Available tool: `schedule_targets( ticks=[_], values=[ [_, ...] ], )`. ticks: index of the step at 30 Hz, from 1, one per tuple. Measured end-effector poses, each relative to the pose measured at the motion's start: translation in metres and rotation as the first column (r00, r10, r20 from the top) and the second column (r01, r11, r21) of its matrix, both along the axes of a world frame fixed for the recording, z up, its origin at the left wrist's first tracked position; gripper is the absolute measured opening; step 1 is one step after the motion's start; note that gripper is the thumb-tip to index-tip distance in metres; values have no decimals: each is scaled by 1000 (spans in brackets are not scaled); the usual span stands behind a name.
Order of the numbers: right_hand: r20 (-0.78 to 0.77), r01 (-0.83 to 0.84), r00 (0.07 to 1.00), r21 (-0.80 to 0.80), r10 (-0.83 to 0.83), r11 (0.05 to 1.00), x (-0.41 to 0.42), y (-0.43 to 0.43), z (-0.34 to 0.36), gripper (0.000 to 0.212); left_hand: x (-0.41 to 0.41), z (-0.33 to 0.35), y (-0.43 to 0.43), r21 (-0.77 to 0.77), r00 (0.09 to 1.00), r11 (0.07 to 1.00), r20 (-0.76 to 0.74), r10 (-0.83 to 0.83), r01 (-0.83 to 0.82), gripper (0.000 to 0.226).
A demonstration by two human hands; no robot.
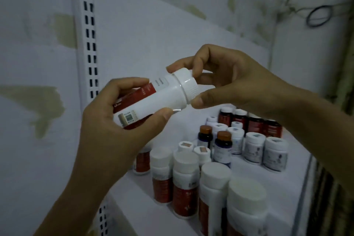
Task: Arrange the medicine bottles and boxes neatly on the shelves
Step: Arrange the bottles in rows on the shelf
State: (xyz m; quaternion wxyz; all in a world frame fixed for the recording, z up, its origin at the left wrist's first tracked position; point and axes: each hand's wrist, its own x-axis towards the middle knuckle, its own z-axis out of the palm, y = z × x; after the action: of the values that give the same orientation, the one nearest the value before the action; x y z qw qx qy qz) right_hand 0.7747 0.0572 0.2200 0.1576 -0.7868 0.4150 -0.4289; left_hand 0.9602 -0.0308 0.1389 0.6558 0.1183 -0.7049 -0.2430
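Observation:
A white medicine bottle (162, 95) with a red label lies tilted in the air above the shelf, cap pointing right. My left hand (115, 122) grips its lower body, thumb under it. My right hand (226, 80) pinches the white ribbed cap (186, 83) between thumb and fingers. Below, the white shelf (254, 176) carries several bottles: white-capped ones with red labels (184, 189) at the front, two dark ones with orange caps (223, 145) in the middle, white ones with pale labels (274, 154) to the right, dark red ones (254, 123) at the back.
A white slotted shelf upright (90, 44) runs down the left, with the white back panel (153, 40) beside it. A peeling wall with a looped black cable (319, 15) stands behind at the upper right. The shelf's front edge (306, 188) runs along the right.

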Motion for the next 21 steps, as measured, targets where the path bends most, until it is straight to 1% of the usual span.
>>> schedule_targets(
  ticks=[5,8,10,12,14,18,21],
  values=[
    [122,114,987,-33,-109,993,-15,55,-6,35,-27,13,29,-66,988,987,46,-146,149,55],
    [144,186,974,-78,-174,979,-27,92,-10,39,-43,20,54,-104,974,971,96,-207,217,60],
    [152,204,971,-102,-187,974,-33,112,-12,36,-49,25,69,-130,962,958,134,-237,254,59],
    [162,228,965,-124,-207,966,-40,136,-15,35,-59,28,89,-165,955,949,173,-241,270,60],
    [188,249,957,-132,-222,960,-49,161,-19,39,-69,29,110,-182,952,945,195,-238,273,58],
    [219,287,943,-151,-251,946,-69,218,-30,38,-91,27,163,-191,943,940,233,-237,284,57],
    [297,290,926,-166,-233,943,-86,267,-44,41,-113,17,207,-194,922,926,283,-263,323,56]
  ],
)
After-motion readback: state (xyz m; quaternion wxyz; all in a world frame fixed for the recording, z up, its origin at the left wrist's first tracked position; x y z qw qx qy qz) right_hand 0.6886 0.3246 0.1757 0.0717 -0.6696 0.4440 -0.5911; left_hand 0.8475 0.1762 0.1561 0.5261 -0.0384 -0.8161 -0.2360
